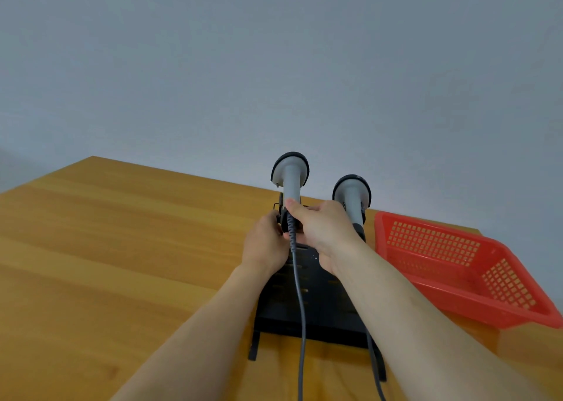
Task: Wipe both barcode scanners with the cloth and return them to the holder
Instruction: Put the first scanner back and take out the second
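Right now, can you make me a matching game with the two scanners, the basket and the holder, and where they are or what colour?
1 left scanner
2 right scanner
3 basket
4 holder

A red
B black, under the forearms
C the right hand grips it
D grey, nearest the basket

Pairs: 1-C, 2-D, 3-A, 4-B

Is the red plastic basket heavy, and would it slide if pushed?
Probably light: the red plastic basket has thin walls full of holes. It would likely slide, not roll, since its flat base sits on the smooth wooden table.
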